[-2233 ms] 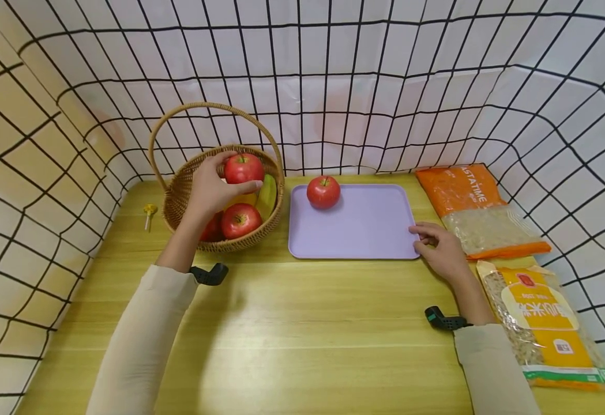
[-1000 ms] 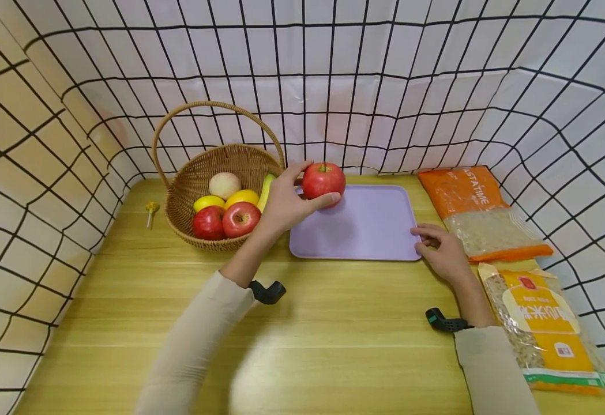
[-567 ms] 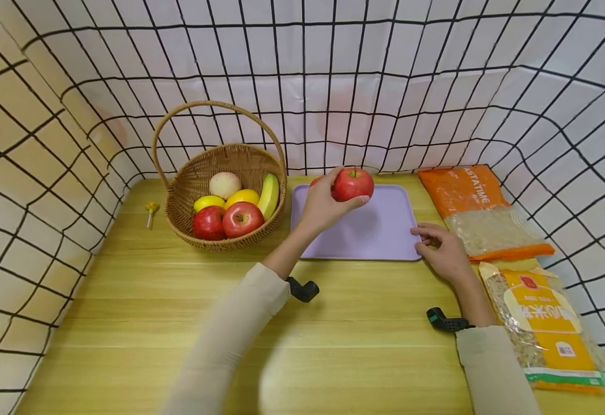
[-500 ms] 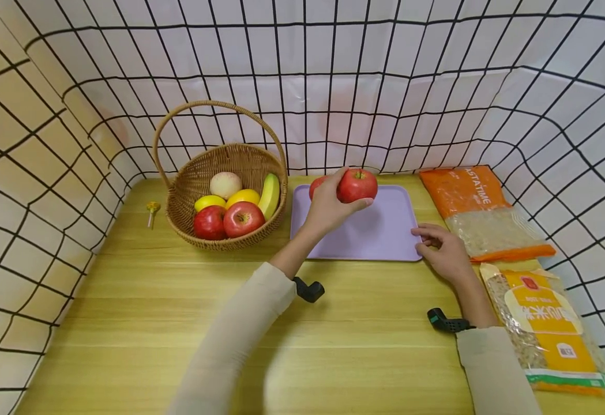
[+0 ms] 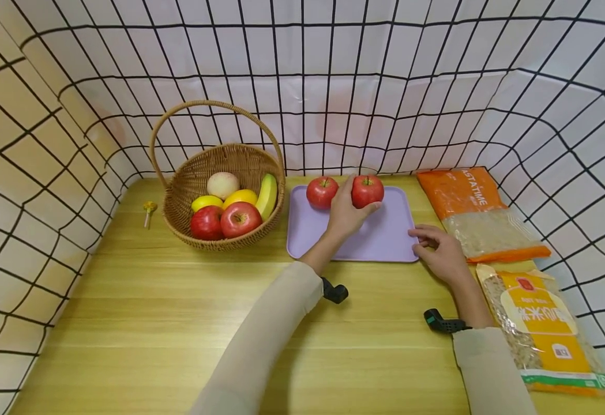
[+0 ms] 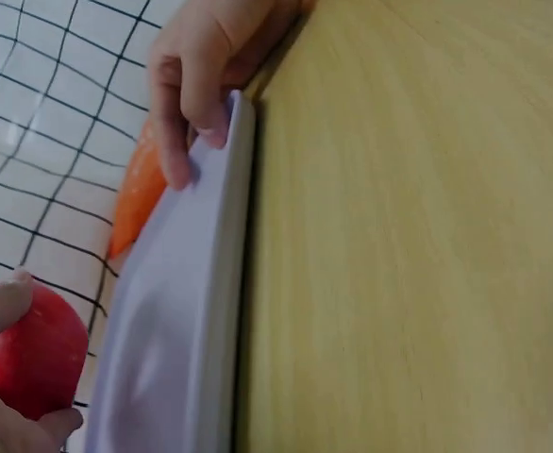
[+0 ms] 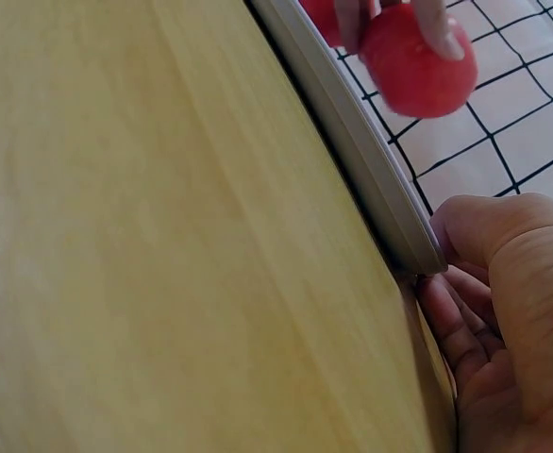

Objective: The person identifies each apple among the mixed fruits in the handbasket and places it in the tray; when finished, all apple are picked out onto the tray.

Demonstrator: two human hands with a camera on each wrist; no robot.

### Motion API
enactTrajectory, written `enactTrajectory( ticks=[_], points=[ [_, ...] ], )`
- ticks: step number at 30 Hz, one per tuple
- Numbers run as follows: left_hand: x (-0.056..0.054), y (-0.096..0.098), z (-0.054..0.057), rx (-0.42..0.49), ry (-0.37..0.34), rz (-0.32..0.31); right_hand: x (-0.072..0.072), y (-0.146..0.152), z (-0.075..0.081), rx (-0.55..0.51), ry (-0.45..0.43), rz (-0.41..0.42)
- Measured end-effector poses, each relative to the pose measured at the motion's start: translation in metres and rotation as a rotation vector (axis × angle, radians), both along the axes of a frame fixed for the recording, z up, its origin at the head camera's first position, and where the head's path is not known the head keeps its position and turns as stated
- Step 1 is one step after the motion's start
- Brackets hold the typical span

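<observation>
In my head view, the left hand point(image 5: 345, 214) holds a red apple point(image 5: 368, 192) over the far right part of the lilac tray point(image 5: 380, 242); a second apple point(image 5: 322, 193) lies beside that hand. Only here do I see the wicker basket point(image 5: 222, 245) of fruit, left on the worktop point(image 5: 177, 323). The right-wrist view adds, close up, the right hand point(image 7: 527, 302) gripping the tray's edge, thumb at the rim, fingers curled lower. Whether the held apple touches the tray I cannot tell.

Red apple point(image 5: 368, 192), held stem end up over rear of purple tray point(image 5: 385, 235); tray rectangular, round-cornered, low-rimmed.
</observation>
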State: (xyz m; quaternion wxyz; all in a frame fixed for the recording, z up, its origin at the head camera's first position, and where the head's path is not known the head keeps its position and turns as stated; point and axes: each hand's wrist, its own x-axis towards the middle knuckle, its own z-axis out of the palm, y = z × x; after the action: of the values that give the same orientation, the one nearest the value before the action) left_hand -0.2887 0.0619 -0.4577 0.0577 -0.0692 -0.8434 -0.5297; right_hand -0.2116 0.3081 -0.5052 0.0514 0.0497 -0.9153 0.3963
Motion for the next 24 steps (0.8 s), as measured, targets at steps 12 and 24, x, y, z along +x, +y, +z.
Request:
enactTrajectory(
  ticks=[12,24],
  points=[
    [-0.015,0.006,-0.026,0.016,0.012,0.022,-0.001,0.002,-0.003,-0.003,0.037,0.013],
    [-0.012,-0.001,-0.025,-0.068,-0.046,-0.018,-0.002,0.001,-0.005,-0.042,0.045,0.018]
  ],
)
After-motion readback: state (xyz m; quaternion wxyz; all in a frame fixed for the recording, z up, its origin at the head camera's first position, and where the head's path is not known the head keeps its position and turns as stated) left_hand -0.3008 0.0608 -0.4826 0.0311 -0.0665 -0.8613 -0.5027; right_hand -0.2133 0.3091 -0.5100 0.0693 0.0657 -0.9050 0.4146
